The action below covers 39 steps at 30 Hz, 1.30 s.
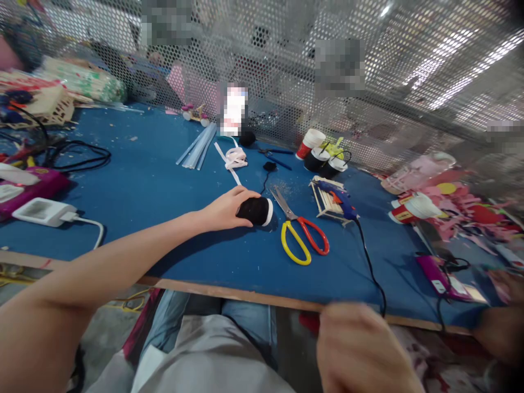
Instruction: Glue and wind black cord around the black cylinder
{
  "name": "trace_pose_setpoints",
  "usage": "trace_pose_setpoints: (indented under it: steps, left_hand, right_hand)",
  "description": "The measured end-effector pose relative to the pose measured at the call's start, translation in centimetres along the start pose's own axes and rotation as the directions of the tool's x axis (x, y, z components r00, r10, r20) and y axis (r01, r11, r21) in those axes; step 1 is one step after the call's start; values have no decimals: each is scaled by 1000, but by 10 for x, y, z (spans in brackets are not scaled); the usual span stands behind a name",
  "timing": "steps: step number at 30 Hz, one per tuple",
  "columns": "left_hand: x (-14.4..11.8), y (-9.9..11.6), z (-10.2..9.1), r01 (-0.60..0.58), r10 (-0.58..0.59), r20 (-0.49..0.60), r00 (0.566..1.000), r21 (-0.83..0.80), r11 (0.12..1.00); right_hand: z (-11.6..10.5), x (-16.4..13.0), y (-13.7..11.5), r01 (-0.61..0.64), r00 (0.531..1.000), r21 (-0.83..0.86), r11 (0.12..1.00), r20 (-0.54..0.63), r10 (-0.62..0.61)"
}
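The head view shows the person's left hand (229,210) grasping the black cup (254,211) sideways on the table (139,169) beside the scissors (293,217), probably against rolling, while the blurred right hand's (364,349) finger state cannot be told.

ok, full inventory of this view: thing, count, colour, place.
Wrapped cup: 1, black, white rim, in left hand
Scissors: 1, yellow and red handles, right of wrapped cup
Glue gun: 1, blue and orange, on stick rack
Stick rack: 1, pale wood, beyond scissors
Glue sticks: several, translucent, back left of wrapped cup
Ribbon: 1, pale pink, behind left hand
Pliers: 1, blue handles, near mesh
Power strips: 2, purple, left and right
Charger: 1, white, left
Mesh: 1, grey, behind table
Table: 1, blue, centre
Other clutter: uncountable, mixed colours, edges and back
Left hand: 1, bare, on wrapped cup
Right hand: 1, blurred, near edge
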<state>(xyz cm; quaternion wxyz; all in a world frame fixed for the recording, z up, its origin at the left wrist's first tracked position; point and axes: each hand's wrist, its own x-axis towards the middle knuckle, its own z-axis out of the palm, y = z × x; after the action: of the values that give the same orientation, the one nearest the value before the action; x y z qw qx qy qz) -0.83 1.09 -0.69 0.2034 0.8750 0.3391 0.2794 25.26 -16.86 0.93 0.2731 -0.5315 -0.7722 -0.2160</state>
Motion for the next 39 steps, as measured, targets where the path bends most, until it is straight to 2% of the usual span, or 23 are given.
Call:
trace_pose_setpoints:
  steps: [2,4,6,8,11,15,17,20,22,24,27,31,35,39]
  left_hand:
    - [0,0,0,-27,27,6,1000,2,1000]
    - [-1,1,0,-79,79,11,997,-1,997]
    - [-1,1,0,-138,139,25,990,-12,990]
    - [-2,3,-1,-177,178,41,983,-19,984]
    - [-2,6,-2,-220,219,65,974,16,975]
    - [-2,14,-2,-283,276,88,957,78,956]
    - [-3,17,-1,-297,292,83,953,62,953]
    - [-3,20,-1,-292,289,68,955,33,956]
    - [-3,21,-1,-268,266,53,962,37,963]
    - [-3,21,-2,-222,221,47,974,29,975]
    - [-3,21,-3,-162,163,42,986,-24,986]
    - [-1,20,-3,-54,56,14,998,-130,990]
    - [0,18,-3,179,-142,137,980,-311,933]
    - [1,18,-3,301,-218,231,948,-443,845]
  right_hand:
    - [4,44,-2,16,1000,201,979,1,-17]
    - [23,85,0,-66,998,422,904,34,57]
    - [48,117,3,-194,980,548,814,150,133]
    - [69,135,7,-227,954,569,790,295,61]
    - [85,145,8,-234,910,574,785,413,-31]
    - [86,149,8,-361,862,584,727,507,21]
    - [86,150,9,-438,819,610,661,574,13]
    - [92,148,11,-527,771,685,503,635,-57]
    - [98,144,9,-569,772,731,376,632,-60]
    - [103,141,6,-604,780,751,266,626,3]
    - [106,139,4,-620,785,768,162,608,117]
    - [104,139,9,-566,819,809,161,529,220]
    - [101,141,19,-509,841,846,161,448,302]
    - [102,142,27,-466,846,870,158,386,367]
